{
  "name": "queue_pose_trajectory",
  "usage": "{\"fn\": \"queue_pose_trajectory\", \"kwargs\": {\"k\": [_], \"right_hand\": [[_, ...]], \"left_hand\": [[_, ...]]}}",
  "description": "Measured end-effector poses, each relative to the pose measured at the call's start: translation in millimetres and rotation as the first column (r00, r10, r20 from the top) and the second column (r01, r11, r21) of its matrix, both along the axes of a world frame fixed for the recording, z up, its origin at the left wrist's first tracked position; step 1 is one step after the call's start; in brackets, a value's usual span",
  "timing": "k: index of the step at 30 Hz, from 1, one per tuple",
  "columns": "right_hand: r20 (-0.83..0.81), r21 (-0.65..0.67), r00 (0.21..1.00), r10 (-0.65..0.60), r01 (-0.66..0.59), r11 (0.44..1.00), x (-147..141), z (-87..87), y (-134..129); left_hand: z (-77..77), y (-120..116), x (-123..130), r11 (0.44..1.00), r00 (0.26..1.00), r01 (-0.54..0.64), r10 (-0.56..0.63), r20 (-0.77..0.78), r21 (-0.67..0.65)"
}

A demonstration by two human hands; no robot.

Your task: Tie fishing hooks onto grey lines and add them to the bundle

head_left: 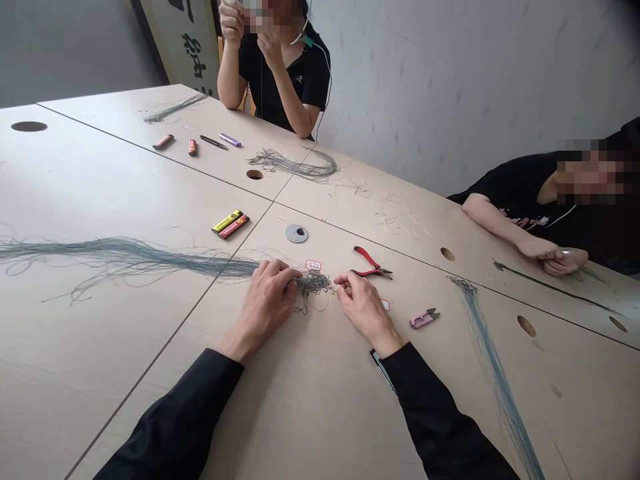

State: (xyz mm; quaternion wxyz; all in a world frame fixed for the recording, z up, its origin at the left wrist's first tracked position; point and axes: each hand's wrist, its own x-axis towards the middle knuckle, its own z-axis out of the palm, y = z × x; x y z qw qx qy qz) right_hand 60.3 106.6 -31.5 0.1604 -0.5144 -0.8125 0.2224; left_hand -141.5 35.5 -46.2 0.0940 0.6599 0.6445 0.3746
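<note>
A long bundle of blue-grey threads (135,250) stretches across the table from the left edge and ends in a tangle of small dark loops (314,283). My left hand (267,297) lies over the bundle near that end, its fingers closed on the threads. Just right of the loops, my right hand (365,303) has its thumb and fingertips pinched together; whatever is between them is too small to make out. Red-handled pliers (369,263) lie beyond my right hand. Pink thread snips (424,319) rest to its right. A small red-edged label (313,265) sits behind the loops.
Two lighters (231,225) and a round metal disc (297,233) lie ahead. A second thread bundle (493,360) runs down the right side. Two people sit across the table (150,367), one handling a dark cord (550,287). Another thread coil (300,163) lies farther back.
</note>
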Motion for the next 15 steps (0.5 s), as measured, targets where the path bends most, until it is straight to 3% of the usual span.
{"fn": "queue_pose_trajectory", "kwargs": {"k": [15], "right_hand": [[0.047,0.032,0.999,0.012,-0.013,0.999,-0.8,-5.6,1.6]], "left_hand": [[-2.5,1.7,0.4,1.0,1.0,-0.015,0.015,0.026,0.019]]}}
